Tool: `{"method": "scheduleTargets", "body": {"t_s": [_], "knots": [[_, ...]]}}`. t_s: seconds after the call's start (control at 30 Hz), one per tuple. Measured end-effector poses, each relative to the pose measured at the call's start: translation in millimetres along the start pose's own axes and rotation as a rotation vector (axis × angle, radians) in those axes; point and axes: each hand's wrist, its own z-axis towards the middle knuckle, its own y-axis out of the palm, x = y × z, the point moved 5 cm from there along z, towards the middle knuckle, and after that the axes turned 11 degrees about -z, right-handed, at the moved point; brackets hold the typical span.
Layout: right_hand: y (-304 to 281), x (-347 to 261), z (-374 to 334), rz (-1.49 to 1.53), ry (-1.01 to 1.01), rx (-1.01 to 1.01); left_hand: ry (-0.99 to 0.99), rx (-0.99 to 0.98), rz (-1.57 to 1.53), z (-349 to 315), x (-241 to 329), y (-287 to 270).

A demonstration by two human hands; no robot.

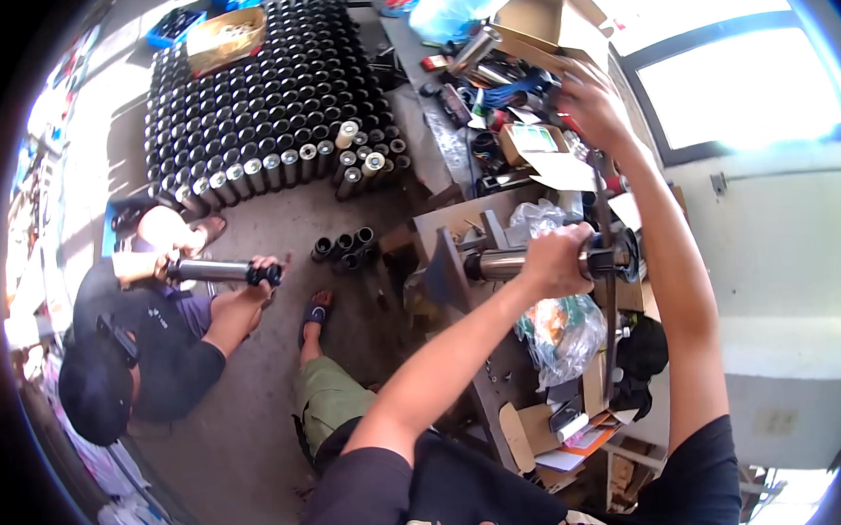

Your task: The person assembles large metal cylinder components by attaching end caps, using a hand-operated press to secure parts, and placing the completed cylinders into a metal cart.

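Observation:
My left hand (559, 262) is wrapped round a shiny metal cylinder (501, 265) lying level over the bench, its black left end by an upright steel plate (449, 269). Right of that hand, a black fitting (625, 256) sits at the cylinder's other end. A long dark bar (611, 334) crosses there, running from near to far. Farther off, my right hand (594, 105) is stretched out with fingers apart, beyond the bar's far end and over the cluttered bench. Whether its palm touches the bar is hidden.
On my left, another person (152, 340) holds a similar metal cylinder (216, 270). Rows of black tubes (273, 100) stand on the floor beyond, with several short black tubes (345, 247) nearer. Boxes, including an open carton (541, 13), and plastic bags (564, 336) crowd the bench.

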Motion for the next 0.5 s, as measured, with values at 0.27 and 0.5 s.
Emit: {"method": "scheduleTargets", "body": {"t_s": [0.27,0.5], "knots": [[135,74,-370,0.413,0.472,0.241,0.054,0.271,0.154,-25,-14,15],[-37,-188,-450,0.184,1.042,-0.068,0.037,0.546,0.142,-42,-6,8]]}}
